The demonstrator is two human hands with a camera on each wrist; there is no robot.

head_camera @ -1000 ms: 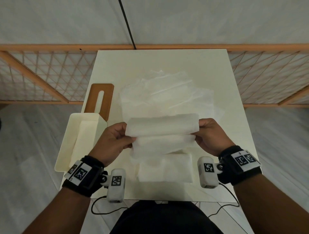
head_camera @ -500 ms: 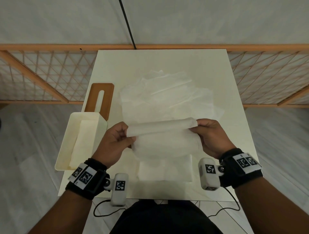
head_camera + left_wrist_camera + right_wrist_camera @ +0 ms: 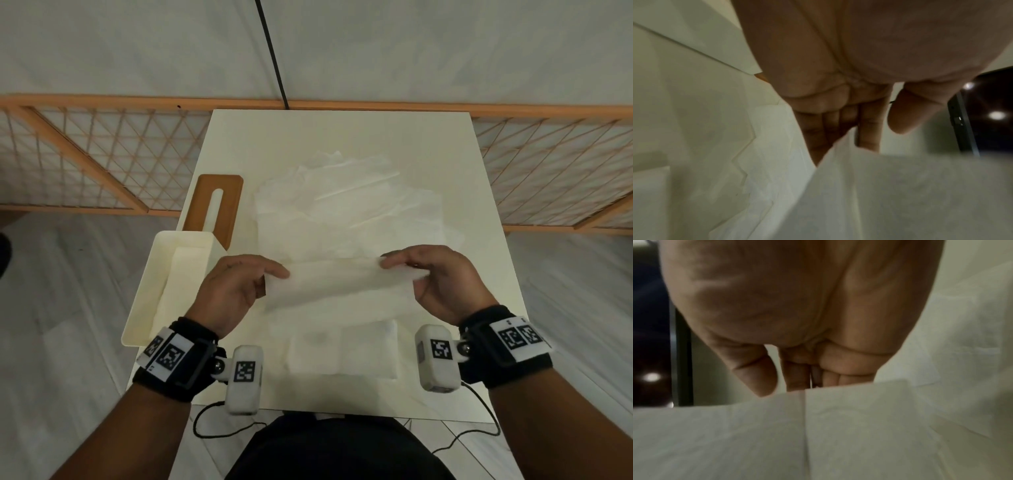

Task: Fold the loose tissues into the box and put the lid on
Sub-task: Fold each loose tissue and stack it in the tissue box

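Observation:
A white tissue [image 3: 337, 286], folded into a long strip, is stretched between my two hands just above the table. My left hand [image 3: 274, 279] pinches its left end and my right hand [image 3: 400, 274] pinches its right end, both palms down. The left wrist view shows the left hand [image 3: 884, 129] with the tissue [image 3: 900, 194] covering the fingertips. In the right wrist view the thumb and fingers of my right hand [image 3: 779, 386] dip behind the tissue [image 3: 818, 434] edge. The open cream box [image 3: 144, 308] with tissue inside stands at the left. Its brown slotted lid [image 3: 229, 205] lies behind it.
A spread heap of loose tissues [image 3: 349, 212] covers the middle of the white table [image 3: 342, 137]. A folded stack of tissue [image 3: 342, 353] lies by the front edge, under the held strip. A wooden lattice rail [image 3: 102, 164] runs behind the table.
The held tissue has been folded over on itself into a flatter strip and lowered toward the table. Both hands have turned more palm-down and shifted slightly forward.

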